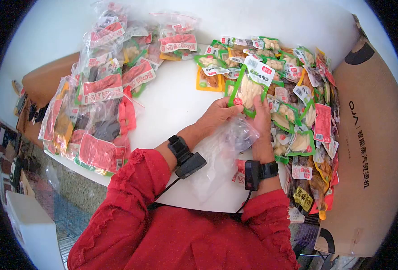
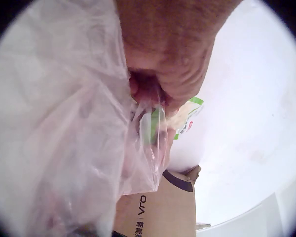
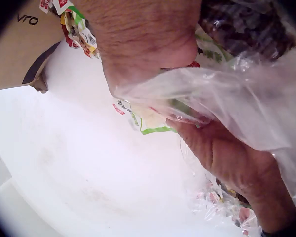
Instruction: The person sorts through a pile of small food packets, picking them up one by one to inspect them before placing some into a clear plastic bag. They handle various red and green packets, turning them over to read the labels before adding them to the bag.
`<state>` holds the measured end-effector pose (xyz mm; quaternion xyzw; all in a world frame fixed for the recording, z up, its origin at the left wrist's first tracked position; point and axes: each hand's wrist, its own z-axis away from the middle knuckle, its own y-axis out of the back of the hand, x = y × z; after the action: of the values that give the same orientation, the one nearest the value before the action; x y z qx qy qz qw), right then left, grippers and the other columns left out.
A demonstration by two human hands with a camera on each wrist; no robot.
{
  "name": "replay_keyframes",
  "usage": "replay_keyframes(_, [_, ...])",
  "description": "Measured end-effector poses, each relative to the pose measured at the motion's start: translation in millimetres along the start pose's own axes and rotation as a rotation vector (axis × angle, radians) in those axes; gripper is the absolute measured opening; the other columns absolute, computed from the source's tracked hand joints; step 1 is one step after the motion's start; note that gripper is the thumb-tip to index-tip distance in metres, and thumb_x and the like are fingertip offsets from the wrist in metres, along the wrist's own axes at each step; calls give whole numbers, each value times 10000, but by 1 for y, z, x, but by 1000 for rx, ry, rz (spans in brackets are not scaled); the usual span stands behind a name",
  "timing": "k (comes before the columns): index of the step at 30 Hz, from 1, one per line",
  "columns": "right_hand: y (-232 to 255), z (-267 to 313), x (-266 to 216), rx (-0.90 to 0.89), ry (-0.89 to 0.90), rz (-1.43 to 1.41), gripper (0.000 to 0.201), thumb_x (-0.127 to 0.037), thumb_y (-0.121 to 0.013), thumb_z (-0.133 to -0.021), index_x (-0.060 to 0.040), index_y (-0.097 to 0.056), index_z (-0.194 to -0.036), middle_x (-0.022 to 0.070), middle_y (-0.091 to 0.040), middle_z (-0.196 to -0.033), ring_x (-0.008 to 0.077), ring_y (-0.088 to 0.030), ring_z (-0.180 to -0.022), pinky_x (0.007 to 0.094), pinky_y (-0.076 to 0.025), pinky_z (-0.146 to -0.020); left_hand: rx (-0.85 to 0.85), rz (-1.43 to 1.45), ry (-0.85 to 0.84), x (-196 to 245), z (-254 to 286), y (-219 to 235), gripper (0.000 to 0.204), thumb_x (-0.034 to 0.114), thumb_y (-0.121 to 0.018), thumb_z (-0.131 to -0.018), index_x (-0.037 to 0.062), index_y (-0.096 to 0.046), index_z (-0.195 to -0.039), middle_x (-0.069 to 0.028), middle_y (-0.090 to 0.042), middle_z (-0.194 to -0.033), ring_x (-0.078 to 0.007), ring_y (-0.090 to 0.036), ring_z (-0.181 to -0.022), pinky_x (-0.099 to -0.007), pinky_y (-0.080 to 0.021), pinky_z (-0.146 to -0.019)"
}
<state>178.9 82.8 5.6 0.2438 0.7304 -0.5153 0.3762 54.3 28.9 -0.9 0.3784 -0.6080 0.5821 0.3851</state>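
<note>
A green-edged food packet (image 1: 251,87) with pale contents and a white printed label stands tilted up between both hands. My left hand (image 1: 219,116) pinches its lower left corner, thumb toward the front. At the lower right edge, my right hand (image 1: 262,121) grips the same packet. A clear plastic bag (image 1: 217,155) hangs below the fingers, its upper part gathered at both hands. In the left wrist view the bag (image 2: 74,123) covers part of the fingers. The right wrist view shows the bag (image 3: 227,94) draped between the hands, with the packet (image 3: 153,121) beyond.
Loose food packets (image 1: 293,114) lie heaped on the right of the white table (image 1: 172,105). Filled clear bags with red labels (image 1: 102,87) are piled on the left. A large cardboard box (image 1: 370,135) stands at the right edge, and another brown box (image 1: 50,76) at the left.
</note>
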Motion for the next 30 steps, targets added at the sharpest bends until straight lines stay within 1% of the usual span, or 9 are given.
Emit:
replay_keyframes(3, [2,0,-1,-6,-29,-6,326,-191,-477,-876,-38,-430,-1160,83,-550,-1039,173,-571,-862,295,-485,-699,5,-17,14,-2,0,2,186,218,-600,-809,80,-604,-933,59,-533,-714,-29,-438,-605,-177,-355,-538])
replay_keyframes(7, [0,0,-2,-5,-13,-7,332,-196,-481,-875,-42,-427,-1164,77,-549,-1040,169,-570,-859,296,-486,-700,17,2,16,-5,-3,3,180,218,-601,-807,85,-607,-928,60,-533,-711,-30,-433,-597,-178,-350,-529])
replay_keyframes(9, [1,-1,0,-25,-12,57,336,-189,-480,-875,-40,-422,-1170,80,-547,-1044,171,-564,-879,301,-481,-720,16,7,21,-5,-2,4,177,218,-597,-812,85,-610,-927,60,-536,-715,-30,-429,-589,-178,-345,-521])
replay_keyframes(16, [-3,1,0,-33,-30,1,326,-186,-477,-875,-34,-429,-1159,85,-544,-1049,177,-552,-909,308,-467,-760,48,-24,-7,-8,-5,4,176,236,-590,-818,81,-612,-897,55,-529,-696,-32,-419,-587,-180,-334,-525])
replay_keyframes(18, [-4,2,-1,-3,-31,9,321,-192,-472,-878,-31,-433,-1153,86,-544,-1051,176,-552,-912,311,-463,-773,41,36,-5,-10,-7,4,174,257,-588,-819,86,-604,-851,55,-515,-674,-35,-413,-581,-189,-331,-522])
replay_keyframes(21, [-5,3,-1,29,-24,18,323,-200,-465,-881,-27,-432,-1152,88,-543,-1055,178,-551,-919,308,-467,-770,59,16,8,-7,-4,3,195,280,-603,-806,85,-602,-801,55,-480,-623,-43,-390,-556,-195,-315,-514])
replay_keyframes(24, [-6,3,0,18,-46,-23,331,-171,-488,-867,-23,-436,-1159,92,-547,-1042,185,-555,-909,319,-471,-766,71,4,-17,-4,-3,4,200,300,-605,-803,103,-576,-790,53,-493,-644,-43,-413,-571,-195,-334,-516])
replay_keyframes(27, [-11,5,-6,-23,-29,59,329,-178,-482,-870,-20,-436,-1155,94,-544,-1047,186,-556,-905,314,-475,-761,73,64,19,-5,-7,7,205,303,-610,-798,101,-572,-804,48,-495,-653,-44,-414,-571,-188,-328,-509])
replay_keyframes(30, [-15,8,-7,-22,-26,47,326,-191,-476,-873,-17,-438,-1147,95,-541,-1046,185,-558,-901,308,-481,-753,52,116,9,-8,-7,9,205,296,-609,-800,97,-571,-836,44,-502,-675,-42,-420,-577,-181,-326,-504])
